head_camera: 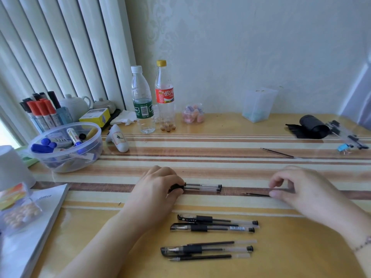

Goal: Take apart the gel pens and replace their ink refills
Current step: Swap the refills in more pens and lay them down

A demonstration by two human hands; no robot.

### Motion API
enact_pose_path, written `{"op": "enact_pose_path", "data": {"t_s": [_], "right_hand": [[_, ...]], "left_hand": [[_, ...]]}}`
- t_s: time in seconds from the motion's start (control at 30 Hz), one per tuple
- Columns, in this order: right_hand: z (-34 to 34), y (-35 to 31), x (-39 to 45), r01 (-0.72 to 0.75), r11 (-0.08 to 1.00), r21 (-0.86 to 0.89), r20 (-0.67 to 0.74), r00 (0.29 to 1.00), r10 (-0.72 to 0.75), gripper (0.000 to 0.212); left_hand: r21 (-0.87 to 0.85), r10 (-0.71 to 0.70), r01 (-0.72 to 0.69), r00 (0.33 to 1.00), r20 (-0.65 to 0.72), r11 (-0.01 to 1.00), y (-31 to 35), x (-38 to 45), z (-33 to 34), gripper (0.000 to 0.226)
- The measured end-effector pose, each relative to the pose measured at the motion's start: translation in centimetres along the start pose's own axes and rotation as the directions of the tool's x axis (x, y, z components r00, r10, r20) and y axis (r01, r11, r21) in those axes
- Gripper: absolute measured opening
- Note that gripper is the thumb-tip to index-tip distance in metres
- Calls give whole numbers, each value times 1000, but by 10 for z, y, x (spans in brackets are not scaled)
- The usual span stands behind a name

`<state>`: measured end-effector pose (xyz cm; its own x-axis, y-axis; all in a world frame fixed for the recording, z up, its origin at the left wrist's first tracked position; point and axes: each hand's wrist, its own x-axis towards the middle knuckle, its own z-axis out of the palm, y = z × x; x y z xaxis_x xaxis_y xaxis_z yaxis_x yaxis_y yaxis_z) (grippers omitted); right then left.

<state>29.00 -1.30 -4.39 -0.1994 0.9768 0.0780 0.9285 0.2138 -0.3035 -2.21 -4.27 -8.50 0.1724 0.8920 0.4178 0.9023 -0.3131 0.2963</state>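
My left hand [158,187] rests on the table, fingers closed on the black grip end of a clear gel pen barrel [202,187] that lies flat pointing right. My right hand [297,187] hovers low at the right, fingertips pinching the end of a thin black refill [256,195] lying on the table. Nearer me lie several capped gel pens and loose refills: an upper pair [214,224] and a lower group [206,249]. Another loose refill [278,153] lies farther back on the right.
A clear bowl of markers [66,147] stands back left, with two plastic bottles [152,97] behind the middle. A black roll [313,127] and more pens [349,137] lie at the back right. A book and packets [26,217] fill the left edge.
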Motion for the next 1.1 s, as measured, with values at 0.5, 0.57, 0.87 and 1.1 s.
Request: {"op": "enact_pose_path", "data": {"t_s": [0.5,0.57,0.87,1.1], "right_hand": [[15,4,4,60,997,52,22,998,-61,17],[13,-5,0,86,980,180,-28,996,-83,17],[27,-43,-14,188,816,547,-9,976,-219,40],[28,-50,-19,154,799,581,49,974,-223,35]], "left_hand": [[-21,12,-11,999,44,1000,1,0,4,13],[-21,34,-33,998,45,999,2,0,3,13],[-229,222,-206,974,48,952,31,-5,-8,14],[-160,274,-253,953,126,954,34,-8,-9,19]]}}
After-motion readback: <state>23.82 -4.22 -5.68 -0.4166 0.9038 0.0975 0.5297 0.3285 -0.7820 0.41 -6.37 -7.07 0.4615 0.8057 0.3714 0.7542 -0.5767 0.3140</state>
